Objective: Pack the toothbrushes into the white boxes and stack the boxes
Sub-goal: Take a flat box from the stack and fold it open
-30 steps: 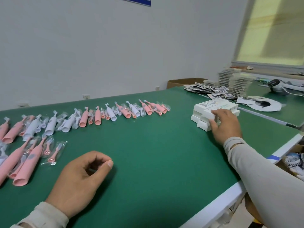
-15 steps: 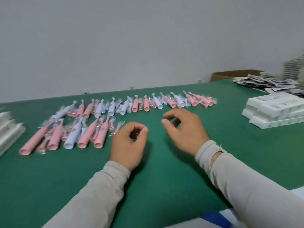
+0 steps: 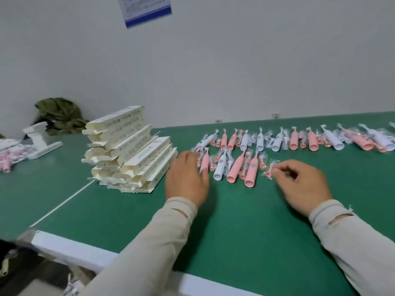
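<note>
Toothbrushes [image 3: 233, 167] now under both hands — left hand [image 3: 187, 178] spread flat, right hand [image 3: 303, 182] pinching a wrapped brush head [image 3: 269, 170].

Packing workshop: green bench [image 3: 235, 242], stacked cartons [image 3: 128, 146]

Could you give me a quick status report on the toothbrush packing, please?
Left hand open, fingers on a pink toothbrush. Right hand pinching a small wrapped brush head. Open white boxes piled left, none in hand. Nothing in the way.

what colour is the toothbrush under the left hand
Pink, seen in the head view: the toothbrush lies by the left hand.
</note>
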{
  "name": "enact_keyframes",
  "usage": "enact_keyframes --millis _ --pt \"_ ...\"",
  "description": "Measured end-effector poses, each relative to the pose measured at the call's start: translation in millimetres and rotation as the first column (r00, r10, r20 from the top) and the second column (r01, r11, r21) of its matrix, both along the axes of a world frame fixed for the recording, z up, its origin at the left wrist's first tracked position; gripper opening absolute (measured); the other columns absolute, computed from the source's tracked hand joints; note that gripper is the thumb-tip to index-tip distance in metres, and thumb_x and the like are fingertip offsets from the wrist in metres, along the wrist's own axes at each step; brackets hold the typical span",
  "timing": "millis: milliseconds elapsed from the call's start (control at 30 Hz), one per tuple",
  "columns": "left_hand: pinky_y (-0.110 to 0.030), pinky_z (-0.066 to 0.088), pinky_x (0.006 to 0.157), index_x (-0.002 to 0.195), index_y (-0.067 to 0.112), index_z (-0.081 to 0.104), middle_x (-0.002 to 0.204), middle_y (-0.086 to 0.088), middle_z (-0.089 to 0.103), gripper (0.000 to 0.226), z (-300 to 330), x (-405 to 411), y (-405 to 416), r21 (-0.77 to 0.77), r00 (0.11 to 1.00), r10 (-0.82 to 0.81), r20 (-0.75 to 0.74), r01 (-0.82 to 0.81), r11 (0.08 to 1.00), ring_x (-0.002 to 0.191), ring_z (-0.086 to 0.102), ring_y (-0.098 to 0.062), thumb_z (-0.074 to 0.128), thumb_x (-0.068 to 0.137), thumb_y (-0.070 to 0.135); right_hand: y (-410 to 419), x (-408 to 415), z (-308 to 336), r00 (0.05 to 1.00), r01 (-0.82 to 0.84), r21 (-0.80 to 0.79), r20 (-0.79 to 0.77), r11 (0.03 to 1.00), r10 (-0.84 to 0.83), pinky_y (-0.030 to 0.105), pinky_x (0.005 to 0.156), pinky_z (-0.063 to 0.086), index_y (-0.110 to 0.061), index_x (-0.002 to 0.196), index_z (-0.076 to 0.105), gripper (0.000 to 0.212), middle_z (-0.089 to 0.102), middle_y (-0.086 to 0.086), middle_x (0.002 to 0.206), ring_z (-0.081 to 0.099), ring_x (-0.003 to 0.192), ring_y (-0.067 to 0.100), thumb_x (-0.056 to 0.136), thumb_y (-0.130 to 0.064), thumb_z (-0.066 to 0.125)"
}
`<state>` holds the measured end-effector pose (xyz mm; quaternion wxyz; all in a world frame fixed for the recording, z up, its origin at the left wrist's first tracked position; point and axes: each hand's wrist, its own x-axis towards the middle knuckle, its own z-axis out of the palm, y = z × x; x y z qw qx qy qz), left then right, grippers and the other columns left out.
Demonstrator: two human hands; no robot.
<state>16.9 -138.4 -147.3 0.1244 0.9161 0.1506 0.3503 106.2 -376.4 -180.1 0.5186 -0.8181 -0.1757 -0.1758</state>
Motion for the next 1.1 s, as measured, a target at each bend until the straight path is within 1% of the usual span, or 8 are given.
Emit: enact_keyframes --millis 167,367,567,700,800,867,1033,1100 --pt "-0.044 0.048 0.088 0.126 0.011 0.056 0.124 -0.015 0.058 0.041 24 -17 94 0.08 0.855 0.507 -0.108 -0.501 0.862 0.113 0.055 -0.036 0.058 0.092 0.033 2 1 1 0.999 -0.023 0.02 -0.042 1.0 0.023 0.015 0.063 0.041 -0.032 0.075 0.068 0.017 0.068 -0.016 0.076 0.06 0.071 -0.001 0.089 -0.022 0.071" --pt "-0.043 0.05 0.079 0.117 0.018 0.06 0.107 -0.013 0.066 0.028 16 -22 121 -0.044 0.801 0.566 -0.195 -0.583 0.811 0.101 0.06 -0.039 0.055 0.094 0.033 1 -2 3 0.999 -0.027 0.03 -0.041 0.999 0.029 0.013 0.06 0.041 -0.032 0.074 0.068 0.017 0.067 -0.017 0.071 0.06 0.069 -0.006 0.088 -0.023 0.071" --pt "-0.036 0.042 0.073 0.092 0.022 0.062 0.095 -0.003 0.066 0.006 34 -22 89 -0.158 0.936 0.298 0.187 -0.271 0.95 0.083 0.055 -0.026 0.058 0.09 0.017 1 -6 7 0.997 -0.039 0.088 -0.057 0.995 0.045 0.009 0.061 0.043 -0.031 0.076 0.069 0.015 0.068 -0.016 0.071 0.06 0.067 -0.003 0.088 -0.022 0.07" --pt "-0.032 0.044 0.067 0.085 0.026 0.056 0.083 0.012 0.055 0.009 49 -12 5 0.019 0.873 -0.087 0.479 0.089 0.996 0.076 0.056 -0.02 0.059 0.085 0.017 9 -13 17 0.959 -0.175 0.326 -0.159 0.929 0.236 0.017 0.056 0.048 -0.022 0.084 0.071 0.011 0.073 -0.009 0.077 0.063 0.061 0.005 0.092 -0.03 0.068" --pt "-0.035 0.045 0.066 0.085 0.019 0.059 0.081 0.005 0.059 0.003 35 4 -66 0.225 0.818 -0.421 0.393 0.358 0.906 0.074 0.055 -0.021 0.058 0.086 0.016 11 -20 27 0.757 -0.255 0.75 -0.238 0.611 0.609 0.031 0.062 0.057 -0.014 0.112 0.065 0.042 0.076 0.011 0.099 0.072 0.08 0.022 0.089 -0.05 0.064" --pt "-0.039 0.044 0.062 0.084 0.015 0.061 0.08 -0.001 0.061 0.006 21 15 -103 0.315 0.773 -0.571 0.278 0.488 0.814 0.071 0.054 -0.024 0.056 0.087 0.017 8 -20 31 0.725 -0.183 0.875 -0.188 0.448 0.663 0.033 0.068 0.059 -0.012 0.122 0.063 0.041 0.074 0.015 0.11 0.073 0.089 0.022 0.094 -0.041 0.059" --pt "-0.034 0.047 0.061 0.094 0.018 0.063 0.089 0.007 0.063 0.009 1 47 -132 0.352 0.704 -0.692 0.159 0.615 0.706 0.073 0.053 -0.016 0.055 0.09 0.019 -12 -6 35 0.819 -0.021 0.919 -0.211 0.394 0.534 0.027 0.07 0.06 -0.01 0.11 0.069 0.02 0.076 0.009 0.105 0.072 0.087 0.017 0.101 -0.016 0.053" --pt "-0.02 0.043 0.064 0.099 0.025 0.057 0.089 0.02 0.055 0.011 -5 53 -128 0.217 0.645 -0.706 0.293 0.674 0.706 0.07 0.047 -0.004 0.056 0.09 0.02 -17 -3 35 0.833 0.016 0.902 -0.25 0.431 0.493 0.029 0.064 0.06 -0.011 0.108 0.069 0.019 0.077 0.008 0.096 0.073 0.076 0.016 0.1 -0.018 0.054"
